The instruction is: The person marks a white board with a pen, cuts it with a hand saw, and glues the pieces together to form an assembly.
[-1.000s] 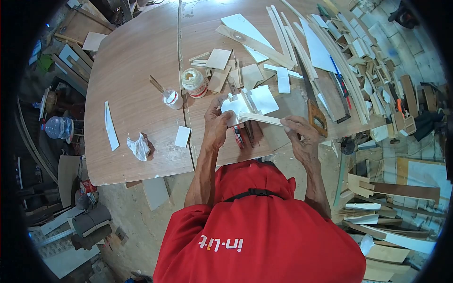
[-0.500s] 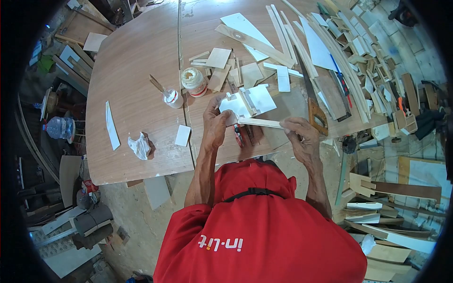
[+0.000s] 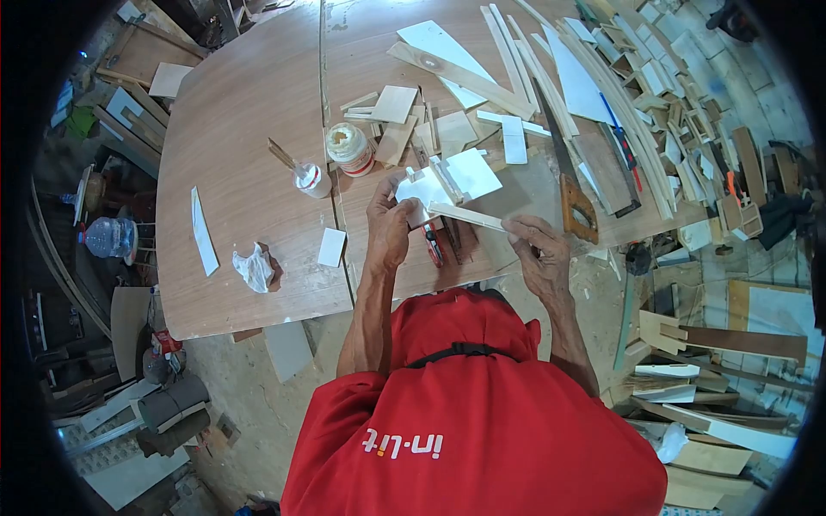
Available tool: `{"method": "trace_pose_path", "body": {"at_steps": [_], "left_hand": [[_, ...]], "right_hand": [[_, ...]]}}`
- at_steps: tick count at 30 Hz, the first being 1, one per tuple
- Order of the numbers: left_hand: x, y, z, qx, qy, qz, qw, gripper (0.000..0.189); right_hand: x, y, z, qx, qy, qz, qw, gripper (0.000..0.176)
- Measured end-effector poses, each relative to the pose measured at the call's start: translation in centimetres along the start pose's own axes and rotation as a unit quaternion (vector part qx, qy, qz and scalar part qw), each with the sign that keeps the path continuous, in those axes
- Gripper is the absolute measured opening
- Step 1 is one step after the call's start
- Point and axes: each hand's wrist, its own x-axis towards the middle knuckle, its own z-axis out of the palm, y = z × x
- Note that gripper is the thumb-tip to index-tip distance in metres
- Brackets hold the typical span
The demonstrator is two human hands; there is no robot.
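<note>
My left hand [image 3: 390, 225] grips the left end of a white panel [image 3: 475, 177] that has a wooden strip [image 3: 446, 181] standing across it. Between the fingers of my right hand [image 3: 538, 249] is the right end of a narrow wood strip [image 3: 467, 217]. The strip's other end overlaps the panel's near edge, close to my left thumb. Beneath the panel, a red and black tool [image 3: 433, 247] lies on the table. To the left stand an open glue jar [image 3: 350, 150] and a small white cup [image 3: 311, 181] with a brush [image 3: 282, 154] in it.
A handsaw [image 3: 578, 209] lies right of my right hand, with a utility knife [image 3: 624, 148] and long wood strips [image 3: 632, 112] beyond. Loose wood pieces [image 3: 396, 105] are piled behind the panel. A small white rectangle [image 3: 331, 247] and crumpled cloth [image 3: 255, 267] lie left on the table [image 3: 241, 103].
My right hand has moved a little left and the narrow strip has shifted left with it, its left end rising over the panel's near edge. My left hand keeps its grip.
</note>
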Motion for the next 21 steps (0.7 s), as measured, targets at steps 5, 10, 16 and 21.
{"method": "trace_pose_path", "body": {"at_steps": [5, 10, 16, 21], "left_hand": [[0.2, -0.1, -0.2, 0.009, 0.021, -0.001, 1.0, 0.042], [0.3, -0.2, 0.1, 0.041, 0.012, 0.017, 0.999, 0.044], [0.4, -0.6, -0.4, 0.024, 0.029, 0.018, 0.999, 0.044], [0.4, -0.3, 0.2, -0.011, 0.05, -0.004, 0.999, 0.042]], "right_hand": [[-0.8, 0.0, -0.3, 0.041, 0.038, 0.063, 0.996, 0.024], [0.1, -0.5, 0.6, 0.027, 0.026, 0.028, 0.999, 0.024], [-1.1, 0.4, 0.3, 0.1, 0.039, 0.135, 0.985, 0.019], [-1.3, 0.0, 0.8, 0.322, 0.071, 0.302, 0.894, 0.019]]}}
